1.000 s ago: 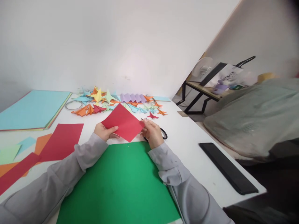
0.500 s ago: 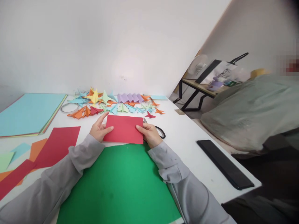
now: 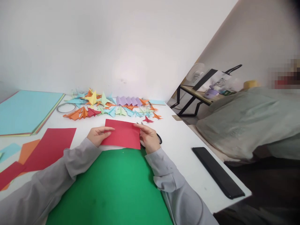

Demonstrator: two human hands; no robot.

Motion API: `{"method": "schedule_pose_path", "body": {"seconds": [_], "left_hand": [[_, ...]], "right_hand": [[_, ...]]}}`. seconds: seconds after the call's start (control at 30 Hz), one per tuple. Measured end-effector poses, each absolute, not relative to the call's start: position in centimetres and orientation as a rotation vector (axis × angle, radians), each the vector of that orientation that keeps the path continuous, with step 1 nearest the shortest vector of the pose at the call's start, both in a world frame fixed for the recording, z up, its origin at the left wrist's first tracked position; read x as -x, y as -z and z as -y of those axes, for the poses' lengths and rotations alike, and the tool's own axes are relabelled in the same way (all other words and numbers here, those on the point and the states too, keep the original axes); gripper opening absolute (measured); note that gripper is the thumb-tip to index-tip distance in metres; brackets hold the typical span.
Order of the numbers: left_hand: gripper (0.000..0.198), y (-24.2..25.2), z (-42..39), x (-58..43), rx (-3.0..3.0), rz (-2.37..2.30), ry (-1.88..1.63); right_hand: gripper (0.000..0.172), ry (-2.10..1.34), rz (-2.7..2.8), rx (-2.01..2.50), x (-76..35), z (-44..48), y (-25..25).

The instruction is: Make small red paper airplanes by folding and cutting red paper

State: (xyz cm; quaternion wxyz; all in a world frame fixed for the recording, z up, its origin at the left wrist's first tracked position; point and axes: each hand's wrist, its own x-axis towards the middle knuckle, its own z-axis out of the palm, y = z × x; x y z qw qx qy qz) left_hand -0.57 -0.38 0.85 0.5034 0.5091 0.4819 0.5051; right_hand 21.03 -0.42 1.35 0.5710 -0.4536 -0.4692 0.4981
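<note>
A red square of paper [image 3: 122,134] lies nearly flat on the white table [image 3: 185,137], just beyond a large green sheet [image 3: 112,187]. My left hand [image 3: 97,136] holds its left edge, thumb on top and fingers closed on the paper. At the right edge, my right hand [image 3: 148,137] pinches the sheet near its far corner. Black scissors [image 3: 159,139] show partly from behind my right hand.
A heap of folded paper shapes [image 3: 110,106] lies at the back of the table, with a roll of tape [image 3: 65,107] to its left. Also here: a stack of coloured sheets [image 3: 25,111] far left, red and orange pieces [image 3: 51,145], a black flat object [image 3: 217,172] right.
The red paper was held up as a diamond, then turned square and lowered onto the table. Both hands came down with it, still gripping its sides.
</note>
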Motion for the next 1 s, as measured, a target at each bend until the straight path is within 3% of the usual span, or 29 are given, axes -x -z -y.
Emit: {"method": "schedule_pose_path", "body": {"seconds": [0.13, 0.4, 0.53, 0.73, 1.0], "left_hand": [[0.034, -1.2, 0.3, 0.6, -0.995, -1.036, -1.248], [0.068, -2.6, 0.9, 0.7, -0.964, -0.815, -1.045], [0.075, -2.1, 1.1, 0.5, -1.030, -0.692, -1.033], [0.038, -1.8, 1.5, -0.3, -1.095, -0.869, -1.154], [0.035, -1.7, 1.1, -0.9, -1.059, -1.039, -1.299]], "right_hand": [[0.022, -1.222, 1.120, 1.013, -20.8, 0.5, -1.1], [0.027, -1.229, 1.215, 1.095, -20.3, 0.8, -1.6], [0.027, -1.361, 1.034, 1.040, -20.5, 0.6, -1.8], [0.031, -1.431, 0.985, 0.943, -20.4, 0.6, -2.3], [0.031, -1.246, 0.975, 1.046, -20.0, 0.5, -1.6]]}}
